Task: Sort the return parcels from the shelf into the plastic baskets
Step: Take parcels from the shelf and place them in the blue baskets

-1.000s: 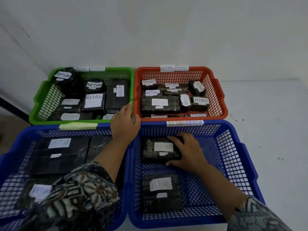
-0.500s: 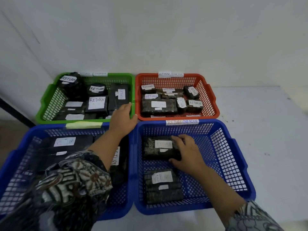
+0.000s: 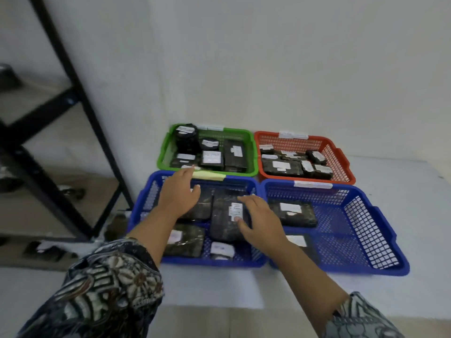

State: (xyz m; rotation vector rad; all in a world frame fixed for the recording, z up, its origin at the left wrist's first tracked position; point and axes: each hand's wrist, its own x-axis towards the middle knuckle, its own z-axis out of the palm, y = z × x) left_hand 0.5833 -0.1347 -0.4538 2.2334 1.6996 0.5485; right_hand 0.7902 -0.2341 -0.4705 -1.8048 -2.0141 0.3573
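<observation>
Looking down on near-left basket [image 3: 146,203] touching near-right basket [image 3: 366,215], far-left basket [image 3: 167,152] and far-right basket [image 3: 334,162] behind them against the wall [image 3: 268,69], parcels [image 3: 290,212] in all, shelf [image 3: 73,98] standing left.

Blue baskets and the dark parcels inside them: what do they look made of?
The blue rectangular lattice basket looks like moulded plastic: even colour, gridded walls, smooth rim. The dark rectangular parcel in it seems wrapped in glossy black plastic film, judging by its wrinkles and sheen; the contents are hidden. Its white label is probably paper, being matt and flat.
</observation>
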